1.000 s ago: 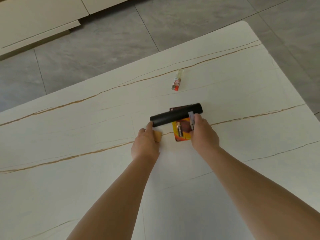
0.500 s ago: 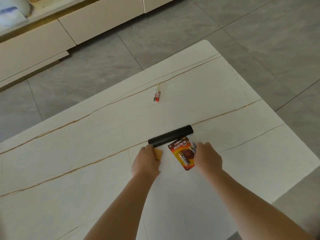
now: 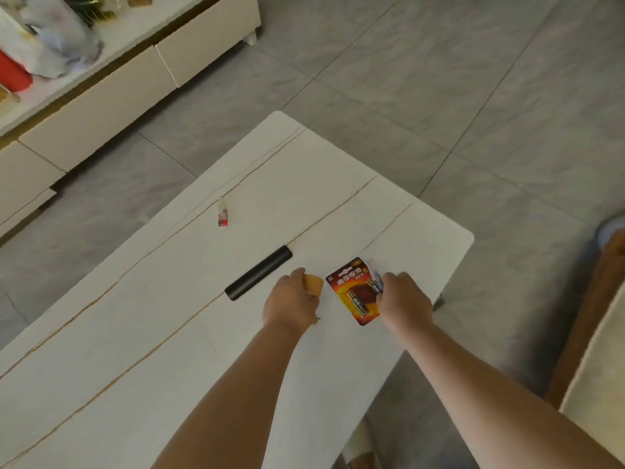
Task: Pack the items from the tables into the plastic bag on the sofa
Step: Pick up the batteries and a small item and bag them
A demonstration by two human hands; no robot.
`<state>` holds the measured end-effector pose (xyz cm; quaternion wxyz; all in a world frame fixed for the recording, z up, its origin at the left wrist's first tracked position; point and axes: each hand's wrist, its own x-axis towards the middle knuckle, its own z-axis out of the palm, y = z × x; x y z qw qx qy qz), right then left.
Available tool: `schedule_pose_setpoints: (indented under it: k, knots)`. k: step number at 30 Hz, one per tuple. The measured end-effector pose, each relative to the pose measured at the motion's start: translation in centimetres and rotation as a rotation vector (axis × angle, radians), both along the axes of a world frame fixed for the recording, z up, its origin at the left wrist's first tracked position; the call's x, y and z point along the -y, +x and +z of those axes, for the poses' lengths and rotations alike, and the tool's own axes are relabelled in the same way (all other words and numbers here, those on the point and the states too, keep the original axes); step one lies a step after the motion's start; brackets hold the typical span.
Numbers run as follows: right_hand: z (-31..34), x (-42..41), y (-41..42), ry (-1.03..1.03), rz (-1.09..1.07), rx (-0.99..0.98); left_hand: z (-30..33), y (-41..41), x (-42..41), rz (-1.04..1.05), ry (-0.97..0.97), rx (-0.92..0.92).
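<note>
My right hand grips a red and orange battery pack by its right edge, together with a small pale item that I cannot make out, just above the white table. My left hand holds a small tan object, mostly hidden under the fingers. A black cylinder lies on the table to the left of my left hand, apart from it. Farther back on the table lies a small lighter with a red and white label.
A cream sofa arm with a brown edge stands at the right. A low white cabinet runs along the back left, bearing a clear plastic bag and a red item. Grey floor tiles surround the table's right corner.
My right hand has carried the battery pack to the right, away from the black cylinder, which stays on the table. My left hand moved right with the tan object. The view shifted rightward.
</note>
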<state>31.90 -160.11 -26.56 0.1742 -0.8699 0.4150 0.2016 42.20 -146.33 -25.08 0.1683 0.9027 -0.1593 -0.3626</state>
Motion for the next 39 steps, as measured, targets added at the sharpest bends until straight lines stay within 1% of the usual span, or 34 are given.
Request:
schedule_pose_setpoints:
  k: [3,9,14,18,22,32,36,39]
  knots:
    - [3.4,2.9,-4.2,-0.014,-0.11,0.039,3.3,-2.9,4.4,-0.087,-0.055,0.004]
    - [9.0,8.7,-14.1,-0.059,-0.414,0.166,8.6,-11.2,13.0,-0.296,-0.158,0.015]
    - [11.7,12.7,-23.1,-0.113,-0.642,0.236,11.8,-18.2,19.0,-0.47,-0.212,0.037]
    - [13.1,15.8,-30.4,-0.104,-0.758,0.244,13.4,-24.1,23.7,-0.58,-0.273,0.013]
    - [14.1,18.4,-37.2,-0.091,-0.832,0.236,14.1,-30.2,27.9,-0.668,-0.3,-0.031]
    - [14.2,22.4,-53.0,-0.083,-1.128,0.178,12.8,-46.5,36.5,-0.876,-0.287,-0.088]
    - [13.3,25.2,-56.8,-0.102,-1.175,0.158,11.9,-51.2,39.7,-0.944,-0.297,-0.102]
    - [12.5,27.4,-58.4,-0.095,-1.186,0.175,11.1,-53.6,42.3,-0.943,-0.326,-0.098]
